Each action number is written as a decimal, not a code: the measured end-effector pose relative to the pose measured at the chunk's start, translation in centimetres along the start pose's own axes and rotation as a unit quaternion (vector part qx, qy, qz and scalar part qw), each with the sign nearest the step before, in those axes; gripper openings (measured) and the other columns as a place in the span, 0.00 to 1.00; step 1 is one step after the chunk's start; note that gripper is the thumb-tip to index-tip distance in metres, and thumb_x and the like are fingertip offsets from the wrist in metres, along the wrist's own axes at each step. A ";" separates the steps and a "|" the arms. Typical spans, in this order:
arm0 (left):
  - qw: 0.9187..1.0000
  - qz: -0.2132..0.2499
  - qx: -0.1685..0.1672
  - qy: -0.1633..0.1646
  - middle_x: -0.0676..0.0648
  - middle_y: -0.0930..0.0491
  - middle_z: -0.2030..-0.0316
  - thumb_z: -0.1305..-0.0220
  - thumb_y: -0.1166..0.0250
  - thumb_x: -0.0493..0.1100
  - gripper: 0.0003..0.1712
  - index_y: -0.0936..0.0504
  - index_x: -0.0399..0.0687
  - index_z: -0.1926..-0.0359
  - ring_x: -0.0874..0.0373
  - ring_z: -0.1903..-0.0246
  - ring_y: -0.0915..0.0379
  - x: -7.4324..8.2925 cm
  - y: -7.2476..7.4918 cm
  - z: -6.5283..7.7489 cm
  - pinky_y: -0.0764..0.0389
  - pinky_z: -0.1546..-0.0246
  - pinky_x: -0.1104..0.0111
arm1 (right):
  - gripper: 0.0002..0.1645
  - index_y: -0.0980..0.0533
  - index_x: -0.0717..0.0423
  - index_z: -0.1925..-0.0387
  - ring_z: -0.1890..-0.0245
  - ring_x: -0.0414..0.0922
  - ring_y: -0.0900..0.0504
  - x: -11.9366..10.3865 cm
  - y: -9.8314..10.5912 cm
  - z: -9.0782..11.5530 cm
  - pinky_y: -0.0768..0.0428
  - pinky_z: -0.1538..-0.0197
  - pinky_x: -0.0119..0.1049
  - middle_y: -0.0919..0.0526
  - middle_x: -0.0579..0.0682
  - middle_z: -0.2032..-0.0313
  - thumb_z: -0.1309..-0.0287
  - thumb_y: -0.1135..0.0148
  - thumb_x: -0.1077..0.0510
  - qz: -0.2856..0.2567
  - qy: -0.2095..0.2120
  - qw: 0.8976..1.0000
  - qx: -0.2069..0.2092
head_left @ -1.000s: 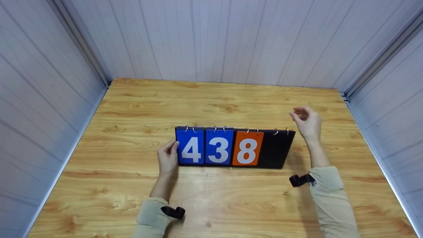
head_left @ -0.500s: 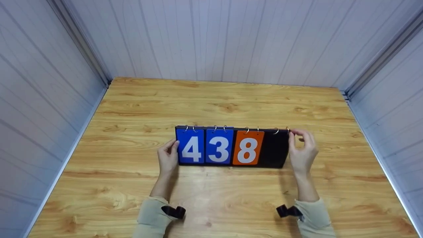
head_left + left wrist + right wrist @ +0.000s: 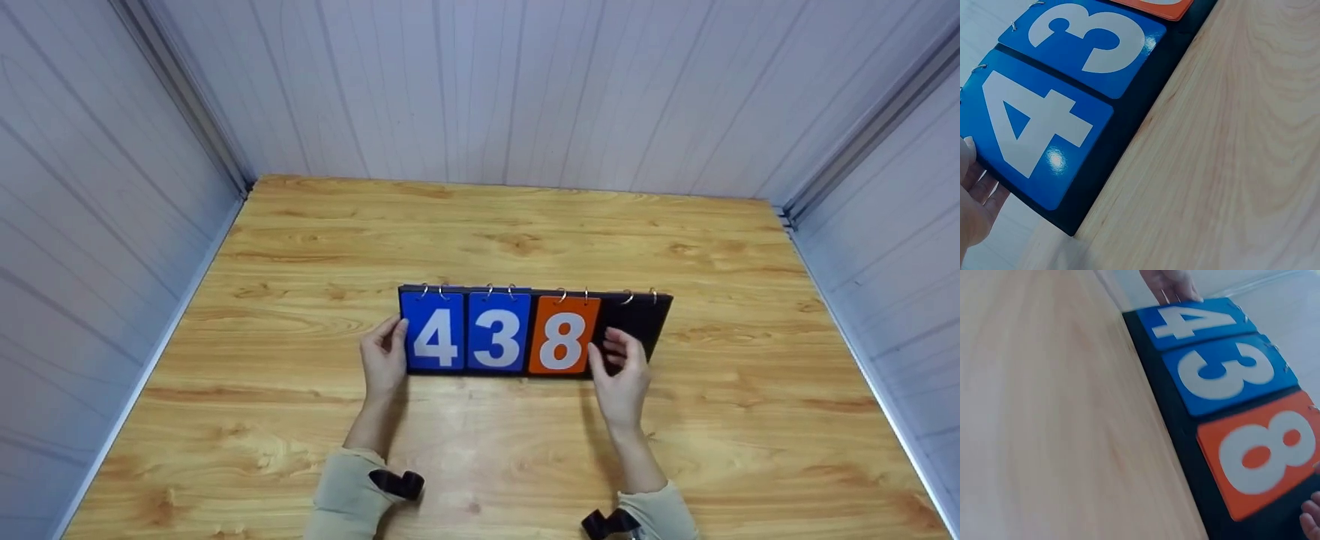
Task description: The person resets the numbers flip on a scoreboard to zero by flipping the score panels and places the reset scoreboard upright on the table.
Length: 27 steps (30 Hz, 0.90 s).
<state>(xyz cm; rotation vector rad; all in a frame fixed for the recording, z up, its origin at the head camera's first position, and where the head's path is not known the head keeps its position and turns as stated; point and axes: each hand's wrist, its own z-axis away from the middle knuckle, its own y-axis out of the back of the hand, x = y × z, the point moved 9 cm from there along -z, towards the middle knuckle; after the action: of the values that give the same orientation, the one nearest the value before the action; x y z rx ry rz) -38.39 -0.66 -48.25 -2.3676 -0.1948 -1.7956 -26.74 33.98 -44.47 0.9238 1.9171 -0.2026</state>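
A black flip scoreboard [image 3: 628, 311] stands tilted on the table, with number cards hung on metal rings along its top edge. From the left, it shows a blue card with 4 [image 3: 434, 332], a blue card with 3 [image 3: 497, 332] and an orange card with 8 [image 3: 563, 335]. The last place shows bare black board. My left hand [image 3: 385, 360] grips the board's left edge, thumb in front and fingers behind. At the right side of the orange card is my right hand [image 3: 622, 382], thumb and fingers parted; whether the thumb touches the card, I cannot tell.
The wood-grain table [image 3: 517, 240] extends around the scoreboard. Pale panel walls [image 3: 480, 90] enclose it at the back and both sides. A black wrist camera [image 3: 397, 484] sits on each sleeve.
My right hand came down to the board's top right corner, touched the ring there, then moved left and down to the orange card. My left hand and the shown numbers stayed the same.
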 end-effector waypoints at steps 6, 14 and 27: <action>1.000 -0.003 0.003 0.013 0.33 0.22 0.67 0.42 0.44 0.28 0.10 0.23 0.22 0.62 0.65 0.69 0.29 0.2 0.0 0.3 0.27 0.66 0.78 | 0.24 0.29 0.64 0.55 0.63 0.45 0.26 1.2 -1.4 1.4 0.26 0.64 0.30 0.25 0.54 0.61 0.56 0.33 0.61 0.034 -0.008 0.999 0.007; 1.000 0.000 0.003 -0.007 0.29 0.23 0.67 0.43 0.45 0.26 0.09 0.24 0.20 0.63 0.63 0.69 0.28 2.7 -0.1 0.8 0.26 0.65 0.77 | 0.24 0.30 0.65 0.61 0.71 0.48 0.25 1.0 -1.9 1.4 0.27 0.71 0.36 0.25 0.56 0.67 0.61 0.29 0.61 0.030 -0.038 0.999 -0.003; 0.999 0.025 0.009 -0.029 0.27 0.24 0.65 0.44 0.45 0.24 0.09 0.25 0.19 0.63 0.67 0.67 0.27 2.7 -0.1 0.8 0.26 0.62 0.77 | 0.15 0.26 0.66 0.74 0.78 0.45 0.25 2.2 -1.3 0.5 0.27 0.74 0.23 0.22 0.56 0.77 0.64 0.28 0.63 0.030 -0.062 0.998 -0.004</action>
<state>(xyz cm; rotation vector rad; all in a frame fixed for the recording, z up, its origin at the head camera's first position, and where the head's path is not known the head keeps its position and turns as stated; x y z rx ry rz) -36.90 -0.39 -45.86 -2.3910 -0.1564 -1.6971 -27.80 34.00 -46.85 0.9403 1.7726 -0.2117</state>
